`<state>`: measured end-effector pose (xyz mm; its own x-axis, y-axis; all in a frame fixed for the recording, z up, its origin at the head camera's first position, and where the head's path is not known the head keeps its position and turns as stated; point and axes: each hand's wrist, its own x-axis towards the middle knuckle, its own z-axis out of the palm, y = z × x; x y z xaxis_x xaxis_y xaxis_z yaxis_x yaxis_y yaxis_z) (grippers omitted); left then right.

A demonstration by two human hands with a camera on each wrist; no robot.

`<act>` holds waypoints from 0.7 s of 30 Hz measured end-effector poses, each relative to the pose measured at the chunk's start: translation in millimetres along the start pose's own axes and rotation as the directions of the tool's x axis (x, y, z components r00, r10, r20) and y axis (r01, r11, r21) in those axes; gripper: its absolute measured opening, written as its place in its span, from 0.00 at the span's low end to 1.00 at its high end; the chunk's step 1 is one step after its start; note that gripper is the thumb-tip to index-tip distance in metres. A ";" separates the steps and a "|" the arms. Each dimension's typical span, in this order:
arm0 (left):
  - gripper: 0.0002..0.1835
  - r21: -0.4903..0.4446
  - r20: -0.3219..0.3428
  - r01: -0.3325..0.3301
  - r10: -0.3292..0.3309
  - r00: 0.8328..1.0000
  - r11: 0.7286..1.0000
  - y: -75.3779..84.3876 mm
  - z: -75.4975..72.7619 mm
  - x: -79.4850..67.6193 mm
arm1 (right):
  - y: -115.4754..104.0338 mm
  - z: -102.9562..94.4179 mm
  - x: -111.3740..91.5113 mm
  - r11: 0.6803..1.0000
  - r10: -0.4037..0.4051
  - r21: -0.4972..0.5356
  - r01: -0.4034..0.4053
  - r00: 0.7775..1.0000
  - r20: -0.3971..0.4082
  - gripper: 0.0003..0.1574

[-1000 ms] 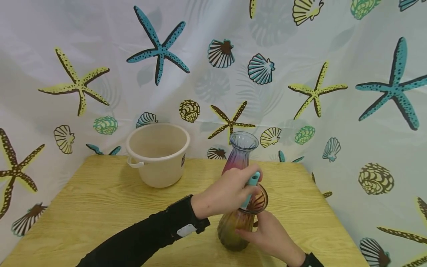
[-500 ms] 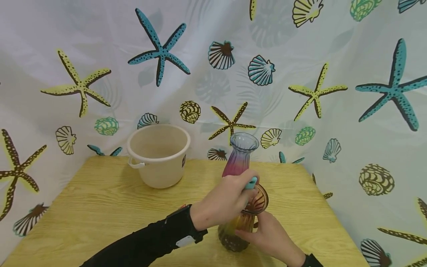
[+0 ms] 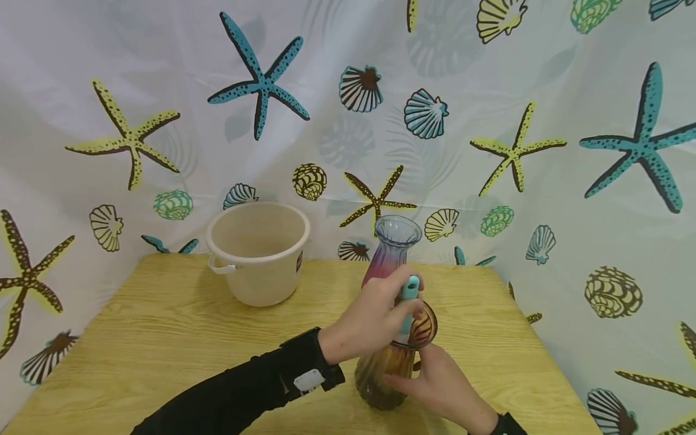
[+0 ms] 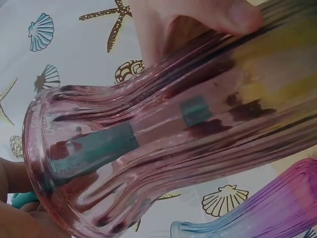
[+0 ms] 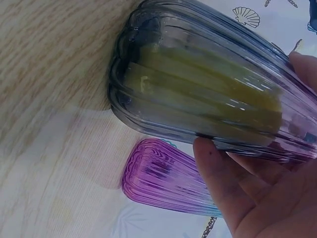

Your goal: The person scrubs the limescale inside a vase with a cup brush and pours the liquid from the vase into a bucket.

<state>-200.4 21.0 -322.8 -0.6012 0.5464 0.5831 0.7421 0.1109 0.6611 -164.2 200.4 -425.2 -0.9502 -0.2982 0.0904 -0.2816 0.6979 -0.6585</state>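
you have both hands on 1 brown vase [image 3: 372, 386], which tips to the right near the front of the desk [image 3: 179, 356]. your left hand [image 3: 372, 315] pinches the blue-green handle [image 3: 411, 286] of a brush at the vase's mouth. the handle goes down into the glass, and a yellow sponge head [image 5: 208, 94] shows through the side. your right hand [image 3: 444, 383] grips the vase from 2 sides, below its mouth. just behind stands a pink and blue vase [image 3: 387, 257]. a cream bucket [image 3: 266, 284] sits to the left, near the back.
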 end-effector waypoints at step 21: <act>0.04 0.226 0.141 -0.049 0.017 0.990 0.973 9.5 -11.1 -0.4 | -1.3 -1.0 -0.1 1.000 0.008 0.002 -0.008 1.000 -0.003 0.50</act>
<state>-196.3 12.6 -311.5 -0.5406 0.6601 0.5216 0.8183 0.2685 0.5083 -163.9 200.2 -423.6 -0.9528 -0.2906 0.0878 -0.2741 0.6991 -0.6604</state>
